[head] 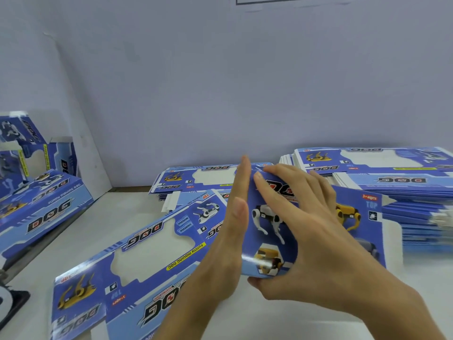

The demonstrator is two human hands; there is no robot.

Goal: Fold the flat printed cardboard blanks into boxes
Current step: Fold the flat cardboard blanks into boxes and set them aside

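We hold our left hand (232,231) edge-on, its fingers (244,177) straight and pressed together, the palm flat against the left face of a raised cardboard flap (269,224). We judge it serves as a wall to crease against, so the panel bends along its scored line and not elsewhere. Our right hand (316,241) lies over the other face of the same flap, fingers spread wide across the printed white dog, fingertips near the flap's far edge and the thumb tucked under its near edge by the yellow dog picture. That spread grip seems meant to press the whole panel evenly toward the left palm.

The blank (147,251) we are folding lies flat on the white table (81,231), running from the left fingers toward our near left, window cut-out facing up. Beyond the fingertips sits a low stack of flat blanks (208,175); past the right fingers a taller stack (392,182) waits. Well to the left of the left hand, folded boxes (41,192) lean by the wall. The fold looks only begun.
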